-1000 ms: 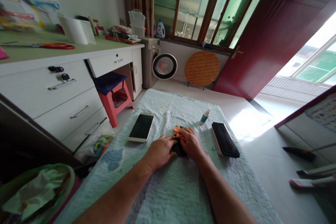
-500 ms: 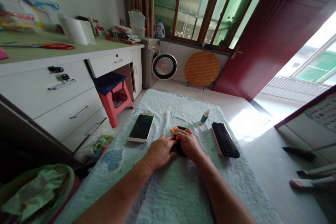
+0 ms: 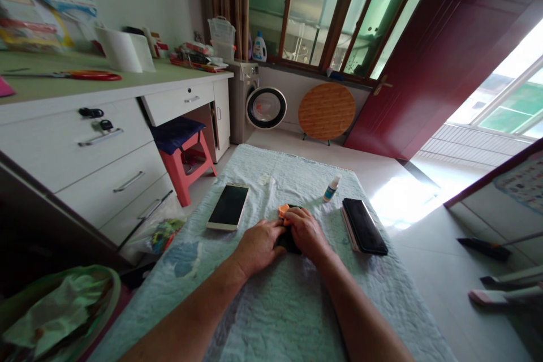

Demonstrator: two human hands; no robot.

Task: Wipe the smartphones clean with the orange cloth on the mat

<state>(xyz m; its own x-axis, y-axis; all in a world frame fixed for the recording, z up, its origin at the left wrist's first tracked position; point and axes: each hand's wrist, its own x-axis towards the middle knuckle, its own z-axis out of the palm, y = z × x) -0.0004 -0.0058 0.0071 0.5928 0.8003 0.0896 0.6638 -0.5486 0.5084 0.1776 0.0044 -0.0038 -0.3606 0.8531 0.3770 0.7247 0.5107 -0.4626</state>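
On the cloth-covered table, my left hand (image 3: 261,244) is closed on the near left side of a black phone (image 3: 293,244) that lies flat and is mostly hidden by my hands. My right hand (image 3: 306,231) has its fingers bent over a small orange cloth (image 3: 284,211), pressing it against the phone's upper part. To the left lies a white-framed phone (image 3: 229,207) with a dark screen. A small spray bottle (image 3: 331,188) stands beyond my right hand. Further right, a phone in a dark case (image 3: 365,226) rests face up.
A pale green quilted cloth (image 3: 271,305) covers the table. A white desk (image 3: 106,153) runs along the left, with a pink stool (image 3: 180,175) beneath it. A waste bin (image 3: 114,294) stands at the lower left. Behind are a washing machine (image 3: 242,102) and a round wooden board (image 3: 326,111).
My right fingers and the orange cloth have shifted slightly over the phone; more of the cloth shows now. My left hand stays in about the same place.
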